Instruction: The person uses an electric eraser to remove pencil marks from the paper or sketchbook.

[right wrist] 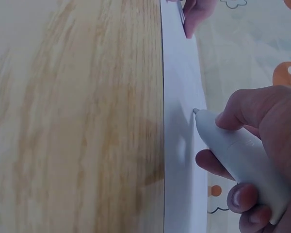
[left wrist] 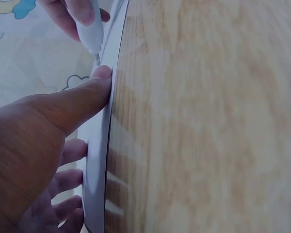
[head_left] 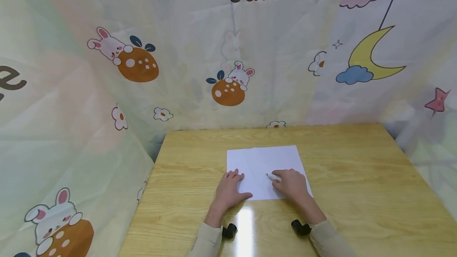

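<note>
A white sheet of paper (head_left: 262,158) lies on the wooden table in the head view. My left hand (head_left: 229,189) rests on its left part, fingers spread and thumb stretched along the near edge. In my right hand (head_left: 293,183) is a thick white pen-shaped tool (right wrist: 242,155) with a narrow grey tip; the fingers curl round its body. That tip points left, at or just above the paper near its middle. The left wrist view shows the tool's tip close beyond my left thumb (left wrist: 82,99). No clear mark on the sheet can be made out.
The light wooden table (head_left: 357,177) reaches out on both sides of the paper. A printed cloth (head_left: 192,50) with rabbits, flowers and a moon hangs behind and beside it. Black wrist mounts (head_left: 300,227) sit on both wrists above the near tabletop.
</note>
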### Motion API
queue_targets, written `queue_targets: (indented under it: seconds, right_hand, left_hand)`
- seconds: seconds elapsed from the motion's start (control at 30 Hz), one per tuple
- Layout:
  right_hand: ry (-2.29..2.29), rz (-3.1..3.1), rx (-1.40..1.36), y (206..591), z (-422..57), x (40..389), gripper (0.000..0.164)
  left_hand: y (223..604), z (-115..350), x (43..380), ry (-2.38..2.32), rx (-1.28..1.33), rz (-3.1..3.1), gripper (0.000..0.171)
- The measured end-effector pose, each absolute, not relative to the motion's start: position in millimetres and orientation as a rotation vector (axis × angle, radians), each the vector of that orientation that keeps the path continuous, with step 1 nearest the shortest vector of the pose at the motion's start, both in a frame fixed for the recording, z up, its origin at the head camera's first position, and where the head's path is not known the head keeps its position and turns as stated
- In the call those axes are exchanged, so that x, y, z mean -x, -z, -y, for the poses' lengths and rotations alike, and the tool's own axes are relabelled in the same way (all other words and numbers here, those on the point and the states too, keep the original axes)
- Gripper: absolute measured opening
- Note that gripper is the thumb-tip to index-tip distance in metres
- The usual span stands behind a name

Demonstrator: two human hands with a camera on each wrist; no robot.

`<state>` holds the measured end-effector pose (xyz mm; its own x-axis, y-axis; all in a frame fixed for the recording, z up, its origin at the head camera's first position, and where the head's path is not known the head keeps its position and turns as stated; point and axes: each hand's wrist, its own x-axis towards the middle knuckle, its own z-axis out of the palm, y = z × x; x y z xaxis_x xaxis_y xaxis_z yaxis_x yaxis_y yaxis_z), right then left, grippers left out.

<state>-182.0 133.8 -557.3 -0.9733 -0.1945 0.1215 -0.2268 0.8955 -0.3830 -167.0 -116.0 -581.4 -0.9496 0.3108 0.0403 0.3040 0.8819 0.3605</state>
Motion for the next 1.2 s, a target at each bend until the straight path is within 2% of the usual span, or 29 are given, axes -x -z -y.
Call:
queue_targets:
  seconds: [1.2]
  right_hand:
    - [-0.615, 2.989, -0.347, 554.6, -130.3, 181.4, 0.029]
  left_hand:
    - [577.4, 112.4, 165.5, -0.560, -0.457, -3.023, 0.078]
